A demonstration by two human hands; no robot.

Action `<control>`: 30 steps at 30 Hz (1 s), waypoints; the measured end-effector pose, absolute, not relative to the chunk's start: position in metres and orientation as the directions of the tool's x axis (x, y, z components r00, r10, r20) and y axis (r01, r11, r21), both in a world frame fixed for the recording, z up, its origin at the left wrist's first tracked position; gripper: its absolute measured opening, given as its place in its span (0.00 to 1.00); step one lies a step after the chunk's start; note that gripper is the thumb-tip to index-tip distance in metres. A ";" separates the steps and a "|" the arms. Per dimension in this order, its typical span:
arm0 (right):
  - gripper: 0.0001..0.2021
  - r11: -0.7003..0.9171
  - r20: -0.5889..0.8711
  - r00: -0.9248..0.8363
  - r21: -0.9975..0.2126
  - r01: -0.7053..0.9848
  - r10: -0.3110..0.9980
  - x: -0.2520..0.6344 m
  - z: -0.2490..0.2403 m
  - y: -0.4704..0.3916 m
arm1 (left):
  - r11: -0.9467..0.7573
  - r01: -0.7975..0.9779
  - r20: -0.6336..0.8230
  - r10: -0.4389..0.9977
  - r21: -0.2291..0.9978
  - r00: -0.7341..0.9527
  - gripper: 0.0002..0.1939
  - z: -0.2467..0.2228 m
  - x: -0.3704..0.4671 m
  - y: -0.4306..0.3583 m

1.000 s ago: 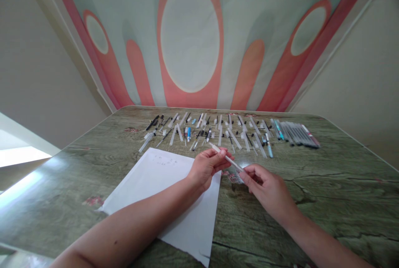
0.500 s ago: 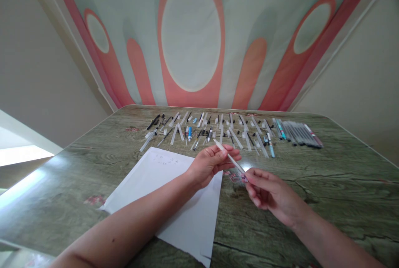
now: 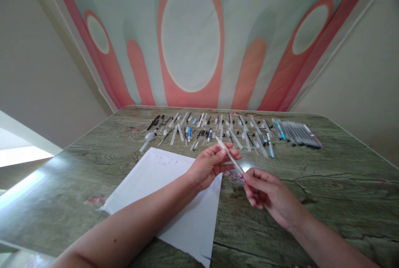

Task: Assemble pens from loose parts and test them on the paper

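Observation:
A slim whitish pen barrel (image 3: 231, 158) slants between my two hands above the table. My left hand (image 3: 208, 164) pinches its upper part between thumb and fingers, over the right edge of a white sheet of paper (image 3: 187, 226). At the barrel's lower end, the fingertips of my right hand (image 3: 264, 189) are closed on it. Small faint handwriting shows near the paper's top edge. Beyond my hands lie rows of separated pen parts, among them clear tubes (image 3: 235, 138), dark refills and a blue pen piece (image 3: 190, 134).
At the back right, several grey pens (image 3: 301, 134) lie side by side, with a turquoise one (image 3: 280, 129) at their left. A light blue and white pen (image 3: 270, 146) lies nearer. The wood-patterned table (image 3: 336, 193) reaches a wall with a pink and grey covering.
The barrel's upper tip has shifted slightly to the right. My right hand has moved a little left, and both hands keep hold of the barrel.

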State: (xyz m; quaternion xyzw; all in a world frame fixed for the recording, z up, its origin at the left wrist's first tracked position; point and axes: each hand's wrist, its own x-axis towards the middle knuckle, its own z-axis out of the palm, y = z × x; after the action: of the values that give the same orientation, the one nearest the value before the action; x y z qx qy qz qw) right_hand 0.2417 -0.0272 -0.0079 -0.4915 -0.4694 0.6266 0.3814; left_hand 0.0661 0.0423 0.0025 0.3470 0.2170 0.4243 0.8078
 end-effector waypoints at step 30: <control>0.15 -0.243 -0.255 -0.185 -0.966 0.085 0.949 0.245 -0.013 -0.026 | 0.365 -0.514 -0.136 0.893 0.776 0.429 0.08 -0.008 0.068 0.044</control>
State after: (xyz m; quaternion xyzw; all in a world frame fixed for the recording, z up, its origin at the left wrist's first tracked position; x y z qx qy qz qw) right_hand 0.2447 -0.0255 -0.0134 -0.5229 -0.4944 0.5901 0.3660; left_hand 0.0682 0.0436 -0.0076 0.3343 0.2831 0.4533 0.7762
